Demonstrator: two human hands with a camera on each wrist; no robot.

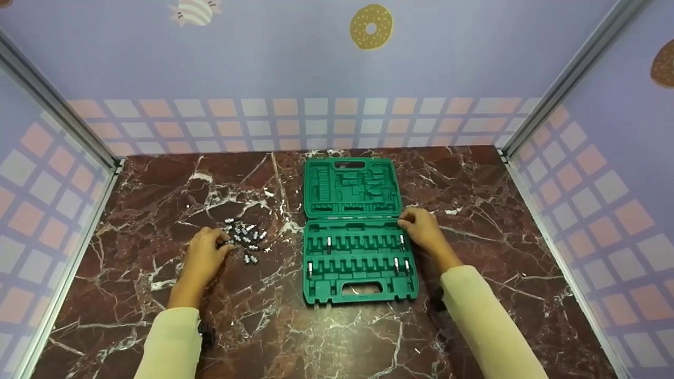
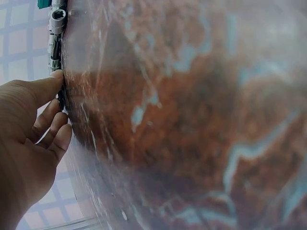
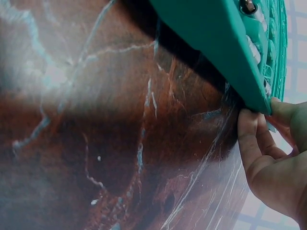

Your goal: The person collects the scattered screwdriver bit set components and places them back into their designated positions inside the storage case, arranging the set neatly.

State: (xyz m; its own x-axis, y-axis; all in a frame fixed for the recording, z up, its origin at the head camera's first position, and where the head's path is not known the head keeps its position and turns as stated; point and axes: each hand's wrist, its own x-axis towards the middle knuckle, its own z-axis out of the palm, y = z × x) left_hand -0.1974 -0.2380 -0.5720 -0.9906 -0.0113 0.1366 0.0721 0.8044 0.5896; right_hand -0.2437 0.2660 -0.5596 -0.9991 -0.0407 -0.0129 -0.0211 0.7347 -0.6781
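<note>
The left grip [image 1: 204, 251] is narrow at the piled bit sockets [image 1: 247, 231] on the glossy, veined bench [image 1: 253, 342]; whether it pinches one I cannot tell. Hard, probably slick metal, they suit pinching round the barrel. Rightward, the right grip [image 1: 421, 229] pinches the ribbed green case [image 1: 358, 253], likely light, stiff plastic.

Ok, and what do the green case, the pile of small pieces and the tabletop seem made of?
Green case: probably molded plastic, satin, with uniform color and formed recesses. Small pieces: likely metal; bright, shiny ends and darker parts. Tabletop: glossy, dark red with pale veins; real marble or an imitation, I can't tell.
</note>
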